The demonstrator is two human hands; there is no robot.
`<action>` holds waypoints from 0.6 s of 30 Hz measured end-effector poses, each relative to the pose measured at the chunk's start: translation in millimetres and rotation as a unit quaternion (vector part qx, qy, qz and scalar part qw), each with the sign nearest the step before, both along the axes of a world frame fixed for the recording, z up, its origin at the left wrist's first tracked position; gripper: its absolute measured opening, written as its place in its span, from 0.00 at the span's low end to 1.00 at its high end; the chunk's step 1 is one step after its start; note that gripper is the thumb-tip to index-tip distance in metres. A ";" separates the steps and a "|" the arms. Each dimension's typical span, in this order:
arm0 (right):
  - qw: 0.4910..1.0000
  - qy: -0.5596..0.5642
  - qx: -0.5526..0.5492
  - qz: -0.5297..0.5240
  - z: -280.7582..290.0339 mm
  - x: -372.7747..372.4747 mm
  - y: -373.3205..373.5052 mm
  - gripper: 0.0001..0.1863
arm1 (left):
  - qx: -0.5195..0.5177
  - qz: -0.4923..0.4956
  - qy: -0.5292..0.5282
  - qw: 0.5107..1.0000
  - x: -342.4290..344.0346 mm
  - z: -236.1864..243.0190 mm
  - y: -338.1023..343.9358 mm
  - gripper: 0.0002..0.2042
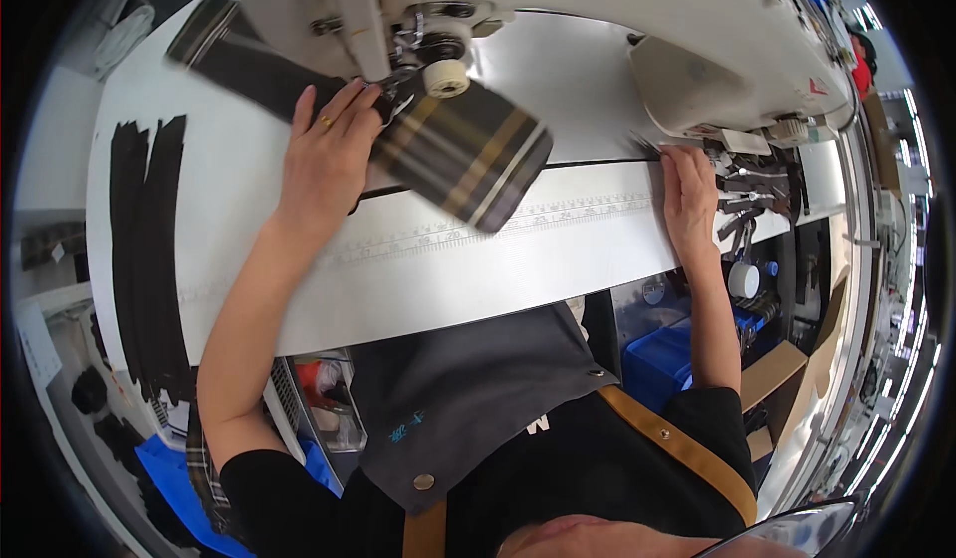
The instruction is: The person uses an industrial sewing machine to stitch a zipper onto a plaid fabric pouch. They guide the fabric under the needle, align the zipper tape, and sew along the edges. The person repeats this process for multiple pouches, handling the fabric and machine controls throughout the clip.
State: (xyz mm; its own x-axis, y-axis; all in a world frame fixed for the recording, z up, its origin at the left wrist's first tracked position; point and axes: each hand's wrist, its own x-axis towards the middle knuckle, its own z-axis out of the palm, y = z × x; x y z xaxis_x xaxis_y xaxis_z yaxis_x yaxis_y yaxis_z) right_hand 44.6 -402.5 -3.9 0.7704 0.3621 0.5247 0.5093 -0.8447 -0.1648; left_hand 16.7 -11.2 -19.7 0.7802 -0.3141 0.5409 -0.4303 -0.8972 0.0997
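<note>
A dark plaid fabric piece (468,150) with yellow and white stripes lies slanted under the sewing machine head (418,45). It is blurred, and its middle is hidden by the machine and my left hand. My left hand (331,155) rests flat on it, fingers stretched out beside the presser foot, a ring on one finger. At the right of the machine bed, my right hand (689,195) is closed around a small pointed metal tool (645,144), probably tweezers. Most of that tool is hidden by the fingers.
Black fabric strips (149,249) hang over the white table's (418,304) left side. A ruler scale (538,218) runs along its front. Several hand tools (752,195) sit by the right edge. Below are a blue bin (657,359), a cardboard box (787,384) and a clear tray (339,399).
</note>
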 end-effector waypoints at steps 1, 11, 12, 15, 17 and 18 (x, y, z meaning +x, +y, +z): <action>0.999 -0.003 0.032 -0.003 -4.1 1.9 4.5 0.10 | -0.028 0.002 0.022 0.999 -1.1 4.3 0.0 0.03; 0.962 0.201 0.089 0.160 47.4 -45.6 97.0 0.15 | -0.395 -0.114 0.409 0.815 -128.0 40.3 -1.9 0.01; 0.965 0.151 0.044 0.210 54.4 -45.6 111.6 0.16 | -0.417 -0.113 0.403 0.807 -133.4 35.7 -2.1 0.01; 0.942 0.056 -0.026 0.331 49.7 -39.4 143.7 0.14 | -0.466 -0.108 0.381 0.791 -143.1 27.5 -2.9 0.01; 0.926 0.027 -0.072 0.370 45.7 -38.3 158.7 0.14 | -0.472 -0.106 0.375 0.791 -142.2 29.2 -6.0 0.02; 0.915 0.016 -0.089 0.394 43.1 -37.3 165.1 0.13 | -0.472 -0.105 0.376 0.791 -142.3 28.2 -5.5 0.02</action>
